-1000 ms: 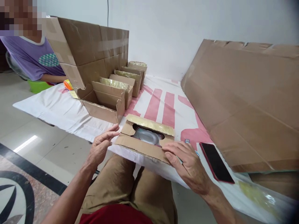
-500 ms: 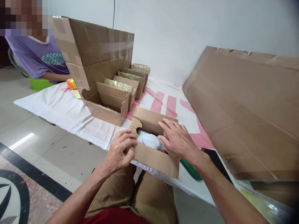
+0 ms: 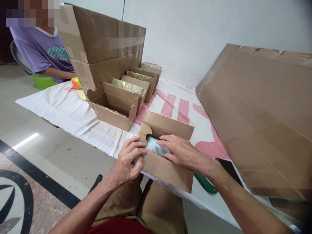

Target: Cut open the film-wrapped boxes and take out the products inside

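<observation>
A small cardboard box (image 3: 168, 170) sits at the table's near edge in front of me, its long flaps folded outward. Inside it lies a rounded, pale grey-blue item (image 3: 157, 149) with pink and light blue print beside it; its kind I cannot make out. My left hand (image 3: 130, 159) grips the box's left end, fingers bent over the edge. Over the right part of the item rests my right hand (image 3: 181, 150), its fingers stretched out and apart, touching the item's top and hiding that side of it.
Several open cardboard boxes (image 3: 113, 115) stand in a row beyond, beside a stack of taped cartons (image 3: 99, 39). A large cardboard sheet or box (image 3: 263, 123) leans at the right. A green object (image 3: 206, 183) lies by my right forearm. A person in a purple shirt (image 3: 36, 48) sits at the left.
My right hand has moved from the box's right end inward and down onto the pale item. My left hand keeps its place on the left end. The view has shifted slightly.
</observation>
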`<state>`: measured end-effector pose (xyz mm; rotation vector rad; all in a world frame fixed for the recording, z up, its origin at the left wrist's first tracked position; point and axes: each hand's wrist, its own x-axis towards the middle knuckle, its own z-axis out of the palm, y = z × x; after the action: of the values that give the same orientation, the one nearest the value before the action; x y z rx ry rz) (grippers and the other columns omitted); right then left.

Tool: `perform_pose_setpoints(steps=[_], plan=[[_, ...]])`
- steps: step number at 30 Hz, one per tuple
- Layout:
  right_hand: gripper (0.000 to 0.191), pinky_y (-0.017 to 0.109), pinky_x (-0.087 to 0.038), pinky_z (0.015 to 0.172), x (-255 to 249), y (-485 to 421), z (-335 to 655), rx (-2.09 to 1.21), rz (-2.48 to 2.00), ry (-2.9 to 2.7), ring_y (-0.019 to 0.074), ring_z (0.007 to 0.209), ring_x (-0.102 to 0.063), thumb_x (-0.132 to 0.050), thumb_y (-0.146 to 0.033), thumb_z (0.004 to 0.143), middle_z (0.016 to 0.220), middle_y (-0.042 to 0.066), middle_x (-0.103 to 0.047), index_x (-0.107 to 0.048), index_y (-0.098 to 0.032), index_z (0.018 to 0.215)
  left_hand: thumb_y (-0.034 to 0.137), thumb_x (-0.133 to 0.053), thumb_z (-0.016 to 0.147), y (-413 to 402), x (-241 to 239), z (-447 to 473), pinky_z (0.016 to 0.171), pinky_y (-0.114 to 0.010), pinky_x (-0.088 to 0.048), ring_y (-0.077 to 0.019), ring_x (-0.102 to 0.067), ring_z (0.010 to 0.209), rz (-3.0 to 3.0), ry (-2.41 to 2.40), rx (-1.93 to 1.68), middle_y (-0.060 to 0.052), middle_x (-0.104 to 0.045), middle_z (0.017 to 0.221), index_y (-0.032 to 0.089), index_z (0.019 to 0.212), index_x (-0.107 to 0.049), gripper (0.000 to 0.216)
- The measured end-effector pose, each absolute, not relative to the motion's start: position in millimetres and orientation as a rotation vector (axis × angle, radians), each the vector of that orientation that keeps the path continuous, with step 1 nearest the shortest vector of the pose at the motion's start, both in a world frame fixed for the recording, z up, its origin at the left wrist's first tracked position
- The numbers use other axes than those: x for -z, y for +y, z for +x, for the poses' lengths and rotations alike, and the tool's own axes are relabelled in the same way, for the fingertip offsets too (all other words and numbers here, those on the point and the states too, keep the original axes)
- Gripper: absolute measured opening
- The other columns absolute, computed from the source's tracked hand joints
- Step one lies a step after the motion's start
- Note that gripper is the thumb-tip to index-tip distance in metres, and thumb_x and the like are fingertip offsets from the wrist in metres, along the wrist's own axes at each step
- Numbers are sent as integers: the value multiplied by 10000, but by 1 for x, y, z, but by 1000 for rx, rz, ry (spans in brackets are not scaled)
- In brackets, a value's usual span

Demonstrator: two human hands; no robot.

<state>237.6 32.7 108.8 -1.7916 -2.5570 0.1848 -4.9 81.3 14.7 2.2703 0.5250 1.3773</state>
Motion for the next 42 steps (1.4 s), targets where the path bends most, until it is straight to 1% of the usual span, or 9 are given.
perform_pose_setpoints(steps=[4,9,14,19,22,28,34,38,42], plan=[[580,433,-535,972,-100,51,231,-521,-1959,-2659,322,1173,-670,-678,-301,899,1281,140,-701,-577,-219,1464,53,-526,848,81,-14,-4,1120,-531,-509,-293,-592,1336,2265,510,-1409,-109,-749,1182,220,1077,-679,322],[693,476,-526,949,-82,57,224,-377,-2111,-2649,377,1129,-676,-622,-420,951,1260,214,-686,-455,-166,1575,218,-629,871,84,-10,-5,1160,-568,-455,-340,-532,1403,2233,425,-1348,-139,-714,1250,203,1145,-653,275],[659,514,-525,1021,-66,55,239,-359,-1999,-2539,373,1218,-657,-674,-412,902,1322,211,-684,-546,-153,1494,625,-799,779,90,-5,-11,1177,-566,-437,-402,-464,1463,2315,364,-1255,-180,-680,1319,192,1246,-623,661],[625,497,-505,1118,-79,52,238,-344,-1788,-2238,323,1300,-645,-685,-315,823,1434,124,-666,-600,-223,1436,682,-788,770,95,-10,-13,1182,-545,-446,-395,-482,1450,2389,358,-1254,-197,-655,1341,181,1233,-651,696],[628,475,-516,1114,-97,45,235,-265,-1706,-2013,308,1282,-655,-707,-305,801,1418,84,-678,-610,-244,1419,651,-784,795,95,-10,-11,1175,-566,-451,-412,-466,1464,2376,406,-1310,-236,-518,1501,177,1213,-682,640],[728,450,-564,1044,-124,22,252,-284,-1520,-1364,287,1182,-696,-878,-400,700,1336,66,-709,-644,-264,1375,524,-868,758,84,5,-6,1088,-586,-525,-503,-303,1551,2344,617,-1316,-205,-40,1757,209,1302,-668,659],[598,423,-603,980,-147,-15,261,-331,-1228,-938,259,1085,-716,-929,-339,623,1146,6,-765,-749,-358,1193,-3,-658,745,83,11,8,1149,-513,-500,-367,-461,1488,2443,765,-1287,-185,-368,1660,220,1288,-645,587],[661,433,-563,1042,-148,-44,263,-219,-1293,-965,257,1091,-703,-939,-350,622,1178,17,-756,-743,-354,1254,-60,-555,708,96,11,38,1094,-462,-543,-310,-591,1358,2350,965,-1466,-144,-550,1517,231,1185,-687,574],[719,414,-553,1046,-142,-66,264,-189,-1366,-956,245,1093,-699,-945,-380,616,1206,30,-754,-729,-322,1299,-38,-565,716,119,0,80,1094,-480,-533,-331,-608,1318,2302,1071,-1395,-167,-582,1472,203,1143,-713,512]])
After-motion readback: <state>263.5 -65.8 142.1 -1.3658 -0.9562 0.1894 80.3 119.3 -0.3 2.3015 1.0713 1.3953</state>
